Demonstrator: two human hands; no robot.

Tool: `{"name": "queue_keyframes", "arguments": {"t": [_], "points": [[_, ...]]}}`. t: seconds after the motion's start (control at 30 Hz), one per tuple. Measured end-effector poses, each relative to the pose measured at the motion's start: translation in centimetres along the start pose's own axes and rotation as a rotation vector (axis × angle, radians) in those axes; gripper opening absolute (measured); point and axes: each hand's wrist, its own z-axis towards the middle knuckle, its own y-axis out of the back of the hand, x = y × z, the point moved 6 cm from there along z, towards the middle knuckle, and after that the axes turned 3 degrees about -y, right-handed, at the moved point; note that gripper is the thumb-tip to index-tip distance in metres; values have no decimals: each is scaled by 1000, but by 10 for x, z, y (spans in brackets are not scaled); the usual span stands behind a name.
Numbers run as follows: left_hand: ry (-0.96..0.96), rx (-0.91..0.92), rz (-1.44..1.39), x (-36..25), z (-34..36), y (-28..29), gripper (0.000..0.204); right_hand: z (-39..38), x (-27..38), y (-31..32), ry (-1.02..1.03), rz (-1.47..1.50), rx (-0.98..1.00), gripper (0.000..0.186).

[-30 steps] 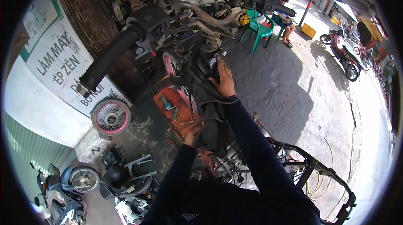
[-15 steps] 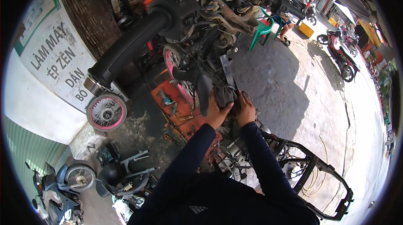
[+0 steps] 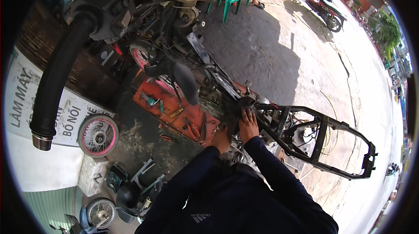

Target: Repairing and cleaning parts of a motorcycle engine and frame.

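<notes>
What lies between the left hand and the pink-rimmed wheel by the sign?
In the head view, from the wheel to the left hand: stained floor, a small orange tool on it, then the reddish platform.

Harsh daylight bleaches the pavement (image 3: 371,103) at right; upper left sits in shade; straight edges bow toward black corners.

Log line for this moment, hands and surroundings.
left hand: touching dark cloth | right hand: touching dark cloth | nearby: orange platform, tools on it; black motorcycle frame
</notes>
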Motion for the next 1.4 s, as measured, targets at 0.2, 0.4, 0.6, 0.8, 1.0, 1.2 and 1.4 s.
{"name": "queue_keyframes", "arguments": {"t": [0.2,0.4,0.6,0.8,1.0,1.2,1.4], "points": [[72,5,-279,49,-38,-57,54,-47,-11,-5,-67,193,-39,20],[-12,-166,-301,40,-14,-19,52,-36,13,-11,-137,180,32,31],[197,-173,1,17,9,-18,51,-72,-19,-65,-219,270,329,27],[484,165,150,2,-23,-7,54,-120,-31,-76,-24,428,368,17],[385,-76,197,13,-20,-49,91,-171,-23,-76,91,559,331,23],[535,-251,67,-18,-61,-138,87,-188,-71,-34,-187,850,381,31],[827,-63,-1637,-58,-158,-219,49,-199,-131,-4,-388,1324,254,34]]}}
